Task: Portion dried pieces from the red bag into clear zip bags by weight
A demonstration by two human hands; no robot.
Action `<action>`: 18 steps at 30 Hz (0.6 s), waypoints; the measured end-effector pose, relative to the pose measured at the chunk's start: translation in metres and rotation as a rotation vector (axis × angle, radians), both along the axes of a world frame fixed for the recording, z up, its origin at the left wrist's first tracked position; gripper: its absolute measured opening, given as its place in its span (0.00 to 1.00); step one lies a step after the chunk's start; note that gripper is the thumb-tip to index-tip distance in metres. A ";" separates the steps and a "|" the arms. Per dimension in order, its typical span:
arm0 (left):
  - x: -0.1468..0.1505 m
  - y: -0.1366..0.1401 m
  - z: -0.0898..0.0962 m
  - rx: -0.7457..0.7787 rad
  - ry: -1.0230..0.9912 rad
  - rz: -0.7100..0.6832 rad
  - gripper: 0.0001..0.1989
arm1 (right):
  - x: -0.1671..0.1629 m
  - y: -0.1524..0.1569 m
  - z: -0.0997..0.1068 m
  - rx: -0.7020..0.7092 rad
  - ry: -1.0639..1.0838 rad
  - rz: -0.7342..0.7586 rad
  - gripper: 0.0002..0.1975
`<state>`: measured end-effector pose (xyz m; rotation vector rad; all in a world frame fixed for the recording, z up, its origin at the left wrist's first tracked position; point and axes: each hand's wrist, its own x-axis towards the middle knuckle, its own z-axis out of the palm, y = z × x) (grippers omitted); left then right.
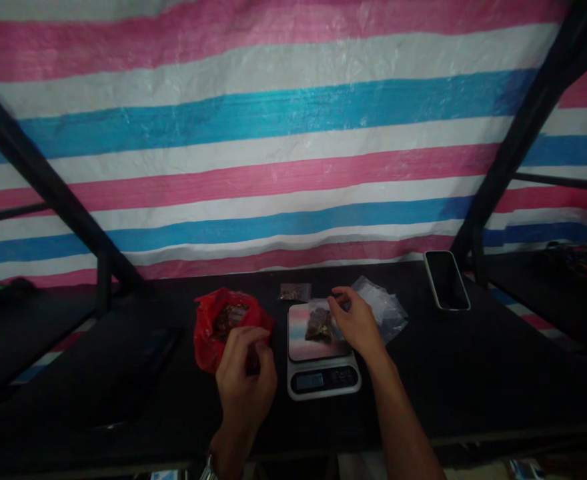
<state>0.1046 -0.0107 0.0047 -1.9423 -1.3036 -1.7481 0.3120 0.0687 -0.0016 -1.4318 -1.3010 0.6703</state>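
Reaching over a digital scale (297,348), the right hand (359,325) sets thumb and fingers at the edge of a small clear bag (319,325) lying on it; whether that grip pinches plastic cannot be told. The left hand (245,375) curls at an open red bag (205,341), its grip's contents hidden. Another filled packet (294,292) lies behind on the black worktop (403,407).

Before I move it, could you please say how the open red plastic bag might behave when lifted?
The open red plastic bag looks thin and crumpled, so it would probably sag. The small brownish pieces inside could make its bottom heavy, and may spill from the wide mouth if it tilts.
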 end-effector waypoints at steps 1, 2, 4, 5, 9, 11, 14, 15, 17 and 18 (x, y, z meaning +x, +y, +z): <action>0.001 -0.001 -0.002 0.004 0.003 0.005 0.11 | -0.001 0.001 -0.001 0.003 0.024 0.010 0.14; 0.001 -0.002 -0.003 0.003 0.004 0.001 0.11 | -0.001 0.002 -0.001 0.007 0.051 0.025 0.14; 0.002 -0.002 -0.005 -0.027 -0.013 -0.025 0.10 | -0.003 0.002 0.001 0.019 0.111 0.073 0.15; 0.003 -0.001 -0.005 -0.070 -0.036 -0.036 0.09 | -0.004 0.001 0.004 0.026 0.144 0.109 0.16; 0.008 0.007 0.003 -0.393 -0.264 -0.091 0.10 | -0.011 -0.008 0.020 0.049 0.285 0.306 0.23; 0.010 0.012 0.010 -0.575 -0.392 -0.223 0.17 | -0.017 -0.013 0.027 0.058 0.398 0.418 0.22; 0.014 0.016 0.015 -0.723 -0.491 -0.394 0.17 | -0.027 -0.020 0.030 0.068 0.538 0.521 0.20; 0.015 0.017 0.015 -0.729 -0.507 -0.401 0.16 | -0.030 -0.021 0.030 0.074 0.550 0.530 0.19; 0.016 0.018 0.015 -0.702 -0.526 -0.367 0.16 | -0.035 -0.023 0.026 0.090 0.538 0.536 0.19; 0.017 0.019 0.015 -0.689 -0.531 -0.353 0.16 | -0.036 -0.023 0.024 0.097 0.525 0.538 0.19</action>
